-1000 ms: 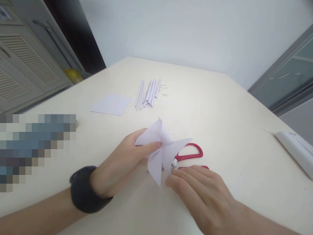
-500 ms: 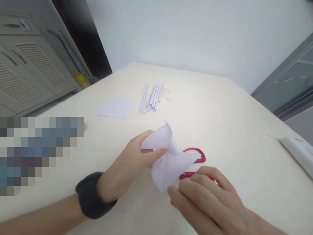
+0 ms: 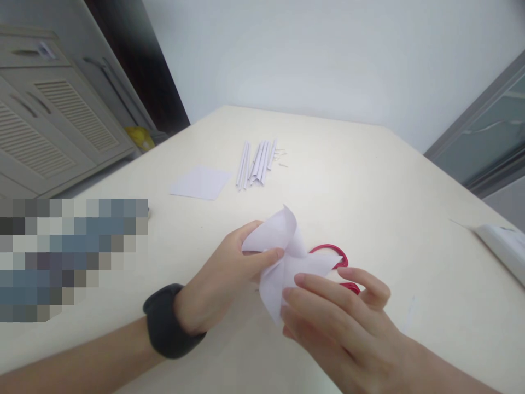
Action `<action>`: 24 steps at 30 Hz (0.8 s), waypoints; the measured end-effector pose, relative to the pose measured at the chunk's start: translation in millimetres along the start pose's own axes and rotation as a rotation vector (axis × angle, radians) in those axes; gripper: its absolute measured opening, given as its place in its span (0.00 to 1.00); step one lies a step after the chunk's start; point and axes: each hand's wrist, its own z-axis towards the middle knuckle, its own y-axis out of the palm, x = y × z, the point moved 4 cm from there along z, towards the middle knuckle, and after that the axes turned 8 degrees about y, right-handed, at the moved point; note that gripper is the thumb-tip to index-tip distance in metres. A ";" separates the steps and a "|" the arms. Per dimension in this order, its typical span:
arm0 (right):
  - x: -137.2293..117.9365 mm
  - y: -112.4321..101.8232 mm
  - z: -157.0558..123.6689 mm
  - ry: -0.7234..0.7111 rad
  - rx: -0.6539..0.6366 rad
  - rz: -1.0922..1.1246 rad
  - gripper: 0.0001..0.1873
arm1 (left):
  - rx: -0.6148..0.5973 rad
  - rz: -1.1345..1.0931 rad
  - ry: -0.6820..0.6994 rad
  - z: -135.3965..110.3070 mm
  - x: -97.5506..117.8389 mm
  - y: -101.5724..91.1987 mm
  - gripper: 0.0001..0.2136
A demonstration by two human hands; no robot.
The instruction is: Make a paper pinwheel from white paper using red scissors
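My left hand (image 3: 233, 268), with a black band on its wrist, is closed on a white paper pinwheel (image 3: 274, 232). Its thumb presses on the folded centre, and its other fingers are mostly hidden behind the paper. The pinwheel's blades curl outward, one pointing up and one to the right. My right hand (image 3: 340, 317) lies over the lower right blade, fingers stretched out and fingertips at the paper. Whether they press on it I cannot tell. Behind the pinwheel and right hand lie red-handled scissors (image 3: 343, 257), only their handles showing.
On the pale table (image 3: 348, 164) are rolled white paper tubes (image 3: 258, 164), several small thin bits (image 3: 281, 156) beside them, and white paper sheets (image 3: 200, 183). A white object (image 3: 502, 251) sits at the right edge. A blurred-out patch (image 3: 69, 257) covers the left.
My right hand has moved up and left onto the pinwheel's lower right blade, its fingers opening out. The left hand still holds the pinwheel; the whole view has shifted slightly.
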 end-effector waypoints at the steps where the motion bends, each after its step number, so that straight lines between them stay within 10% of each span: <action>1: -0.7 0.5 0.0 -0.001 0.001 -0.001 0.10 | -0.003 -0.009 -0.007 -0.4 -0.2 0.6 0.07; 24: 9.7 -4.4 5.9 0.309 -0.062 0.229 0.11 | 0.080 0.150 0.136 -8.9 9.3 6.3 0.06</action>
